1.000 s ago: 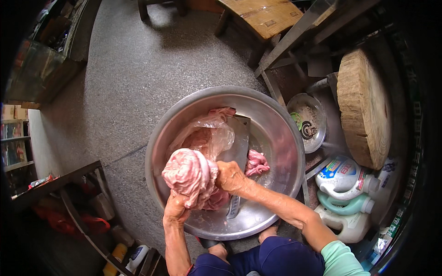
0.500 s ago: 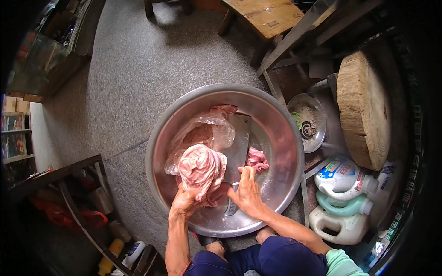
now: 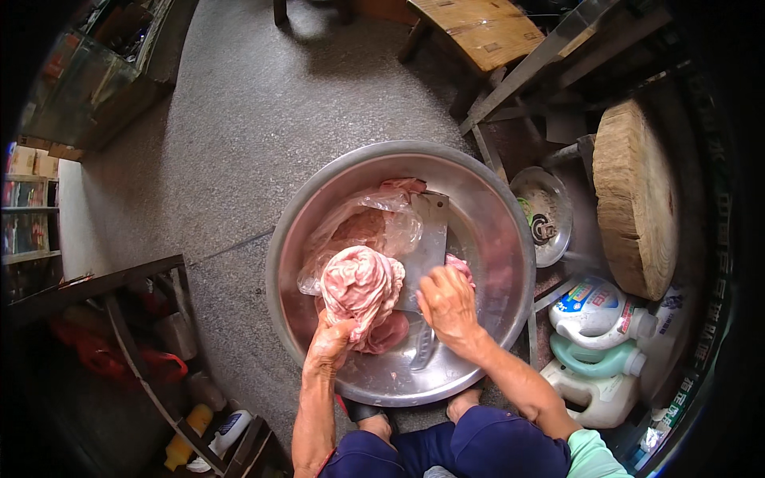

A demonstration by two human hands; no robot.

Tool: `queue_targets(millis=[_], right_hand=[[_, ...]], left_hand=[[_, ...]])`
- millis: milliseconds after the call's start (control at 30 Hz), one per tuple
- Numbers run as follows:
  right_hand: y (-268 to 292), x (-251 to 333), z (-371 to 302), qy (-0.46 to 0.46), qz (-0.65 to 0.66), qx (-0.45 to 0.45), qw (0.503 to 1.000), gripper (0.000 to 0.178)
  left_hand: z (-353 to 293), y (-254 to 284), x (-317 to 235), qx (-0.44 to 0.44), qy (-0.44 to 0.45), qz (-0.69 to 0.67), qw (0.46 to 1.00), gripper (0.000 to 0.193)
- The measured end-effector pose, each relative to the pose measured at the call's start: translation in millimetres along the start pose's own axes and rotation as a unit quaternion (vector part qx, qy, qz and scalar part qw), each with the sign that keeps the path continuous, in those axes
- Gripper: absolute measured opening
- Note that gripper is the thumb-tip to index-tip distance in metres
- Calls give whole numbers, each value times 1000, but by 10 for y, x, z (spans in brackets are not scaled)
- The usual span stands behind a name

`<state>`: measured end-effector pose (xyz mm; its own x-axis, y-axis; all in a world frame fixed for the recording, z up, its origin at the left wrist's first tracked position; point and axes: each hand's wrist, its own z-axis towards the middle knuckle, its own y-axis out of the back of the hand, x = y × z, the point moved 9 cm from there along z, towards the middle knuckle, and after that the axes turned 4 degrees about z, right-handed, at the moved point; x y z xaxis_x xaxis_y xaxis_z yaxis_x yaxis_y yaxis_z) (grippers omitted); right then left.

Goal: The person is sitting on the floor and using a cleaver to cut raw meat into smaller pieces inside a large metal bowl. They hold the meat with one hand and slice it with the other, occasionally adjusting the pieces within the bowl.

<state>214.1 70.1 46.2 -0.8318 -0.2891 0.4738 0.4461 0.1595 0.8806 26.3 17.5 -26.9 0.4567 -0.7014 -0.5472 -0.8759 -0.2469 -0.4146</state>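
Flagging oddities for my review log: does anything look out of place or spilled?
The cleaver lies unheld inside the metal basin, close to the right hand, an odd spot for something sharp. No spill or damage stands out.

A grey, speckled, stone-like floor spreads through the room, crossed by a thin dark seam. Near its far right corner stands a low bench of honey-brown wood with a flat top and dark joint marks, and beside it an upright frame of dark, slatted wood. Along the floor's far left edge sits a glass-sided cabinet with dark trim; nearer, pale-edged shelves of coloured packets. A low, dark wooden rack fills the near left corner. Soft light greys the middle of the floor, with shadow under the bench. The right edge is too dim to tell wall from panel.
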Motion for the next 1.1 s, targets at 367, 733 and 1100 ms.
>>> queue_targets(millis=[367,733,1100], right_hand=[[-480,259,634,157,81,30,984,32],[-570,430,339,200,321,84,922,37],[-198,309,-76,201,267,196,922,30]], left_hand=[[-248,119,-200,-39,-31,-24,998,50],[-820,242,-315,-41,-16,36,998,70],[-933,-11,-211,-31,39,99,994,53]])
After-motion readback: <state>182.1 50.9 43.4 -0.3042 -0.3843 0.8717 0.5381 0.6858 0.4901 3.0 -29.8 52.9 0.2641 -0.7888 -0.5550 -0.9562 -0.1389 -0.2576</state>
